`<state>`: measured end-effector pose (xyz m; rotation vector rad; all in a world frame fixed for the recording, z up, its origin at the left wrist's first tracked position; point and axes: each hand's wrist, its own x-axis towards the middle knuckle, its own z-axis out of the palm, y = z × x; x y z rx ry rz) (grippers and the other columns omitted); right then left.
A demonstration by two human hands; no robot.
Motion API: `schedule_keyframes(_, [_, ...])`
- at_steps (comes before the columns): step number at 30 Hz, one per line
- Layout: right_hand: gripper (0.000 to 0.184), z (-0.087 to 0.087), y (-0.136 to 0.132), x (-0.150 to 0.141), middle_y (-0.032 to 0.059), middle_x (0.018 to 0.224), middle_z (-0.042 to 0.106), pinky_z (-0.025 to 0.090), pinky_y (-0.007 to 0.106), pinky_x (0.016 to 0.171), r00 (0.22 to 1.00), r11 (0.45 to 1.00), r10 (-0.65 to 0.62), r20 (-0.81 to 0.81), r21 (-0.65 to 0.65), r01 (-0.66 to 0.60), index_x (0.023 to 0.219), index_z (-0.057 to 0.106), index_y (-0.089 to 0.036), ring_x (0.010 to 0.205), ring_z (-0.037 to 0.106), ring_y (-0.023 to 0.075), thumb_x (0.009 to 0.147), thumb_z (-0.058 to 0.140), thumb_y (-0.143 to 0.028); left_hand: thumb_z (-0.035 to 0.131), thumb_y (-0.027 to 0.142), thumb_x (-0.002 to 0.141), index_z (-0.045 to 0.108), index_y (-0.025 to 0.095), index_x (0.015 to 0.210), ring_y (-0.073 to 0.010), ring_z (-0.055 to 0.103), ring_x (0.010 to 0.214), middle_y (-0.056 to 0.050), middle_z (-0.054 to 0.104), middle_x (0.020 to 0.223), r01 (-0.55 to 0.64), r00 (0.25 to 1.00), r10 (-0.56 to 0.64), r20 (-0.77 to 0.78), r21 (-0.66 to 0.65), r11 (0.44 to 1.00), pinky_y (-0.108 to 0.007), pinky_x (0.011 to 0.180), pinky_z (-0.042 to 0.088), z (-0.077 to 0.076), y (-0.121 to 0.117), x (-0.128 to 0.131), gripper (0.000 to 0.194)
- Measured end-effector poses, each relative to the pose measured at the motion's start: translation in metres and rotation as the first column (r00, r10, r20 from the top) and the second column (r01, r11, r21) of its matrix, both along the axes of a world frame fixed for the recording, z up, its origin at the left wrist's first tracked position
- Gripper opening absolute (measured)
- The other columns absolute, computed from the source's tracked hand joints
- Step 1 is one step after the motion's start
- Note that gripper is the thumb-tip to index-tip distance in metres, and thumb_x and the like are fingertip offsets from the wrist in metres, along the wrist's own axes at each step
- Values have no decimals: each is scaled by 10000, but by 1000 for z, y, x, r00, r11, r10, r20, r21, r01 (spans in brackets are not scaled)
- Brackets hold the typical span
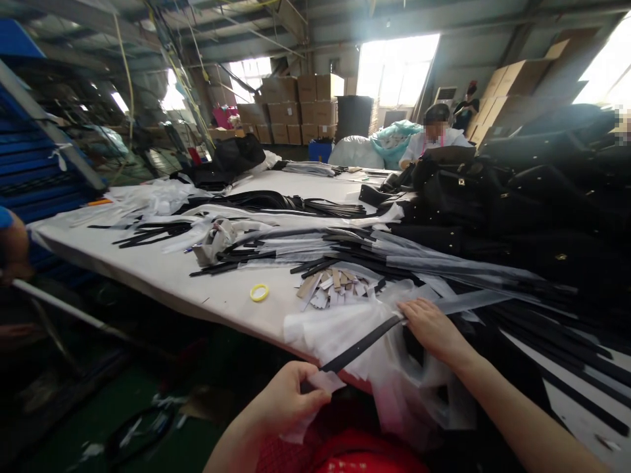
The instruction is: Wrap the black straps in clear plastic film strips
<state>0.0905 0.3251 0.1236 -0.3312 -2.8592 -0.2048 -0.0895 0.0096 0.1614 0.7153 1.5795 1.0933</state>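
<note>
A black strap (362,345) runs slantwise between my two hands at the table's front edge. My left hand (290,397) is closed in a pinch on its near end, where a piece of translucent wrap (329,381) covers the strap. My right hand (431,328) has its fingertips closed at the far end, together with some thin clear wrap; its thumb is partly hidden. White translucent sheets (315,332) lie under the strap and hang over the edge. Just beyond them sits a pile of small card pieces (338,288). To its left is a yellow tape ring (259,293).
Bundles of wrapped black strips (335,246) cross the white table (236,295). Black bags (532,197) are heaped at the right. A co-worker (436,135) sits across the table, and another person's arm (14,246) shows at far left. Cartons (300,108) are stacked behind.
</note>
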Motion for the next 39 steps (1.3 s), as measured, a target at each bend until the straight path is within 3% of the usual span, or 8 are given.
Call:
schedule_keyframes(7, [304,9,-20,4,133,1169,697,452,399,988,974,973,223,45,47,-225,1224,623,-102,1068,637,260,942,553,-191,780,476,682,719,97,734,-122,528,583,-28,642,646,78,997,-78,6,-1,997,-217,545,380,4,-6,-10,388])
schedule_keyframes(14, [261,17,-58,-15,119,1088,718,470,376,916,917,919,394,-59,23,-394,1180,630,-110,967,655,231,987,485,-211,797,481,661,754,91,740,-142,574,626,-48,691,689,185,982,-186,-25,-10,983,-220,590,431,10,2,-11,400])
schedule_keyframes(16, [264,23,-58,-14,98,1064,723,463,361,903,930,936,345,-125,-22,-350,1171,632,-131,942,657,213,1002,445,-209,797,484,665,749,89,734,-139,573,629,-51,695,701,182,983,-182,-15,14,983,-221,593,427,10,2,-9,404])
schedule_keyframes(19, [269,34,-51,-1,86,997,719,455,358,862,974,983,112,-197,-120,-138,1141,640,-145,893,654,211,995,448,-267,795,486,675,752,90,753,-137,573,618,-51,694,698,150,988,-151,40,32,988,-220,576,413,7,0,-7,406])
schedule_keyframes(24, [354,36,-59,21,110,965,691,441,373,804,989,987,-136,-54,-96,130,1101,653,-121,860,638,257,885,585,-393,816,487,659,753,83,779,-124,553,614,-56,682,702,101,986,-109,125,68,993,-212,566,402,-4,-1,0,426])
schedule_keyframes(29, [311,24,-81,14,117,981,687,409,374,812,975,975,-221,33,10,220,1128,655,-115,885,630,263,893,556,-295,817,513,660,730,91,779,-105,509,565,-40,636,658,84,986,-95,134,87,993,-207,519,367,-14,-1,6,447])
schedule_keyframes(35, [161,15,-75,0,114,796,672,386,364,722,963,970,-236,133,100,223,784,675,-142,755,630,252,876,546,-171,788,487,702,683,90,700,-91,464,557,-17,576,616,87,996,-86,-12,114,990,-207,521,336,-20,-6,11,411])
schedule_keyframes(39, [194,16,-71,0,120,746,671,388,364,682,964,975,-204,171,121,185,725,663,-139,694,627,252,825,529,-42,762,494,717,679,102,672,-104,483,568,-30,584,644,76,995,-65,-77,137,988,-217,520,350,-29,-8,17,403])
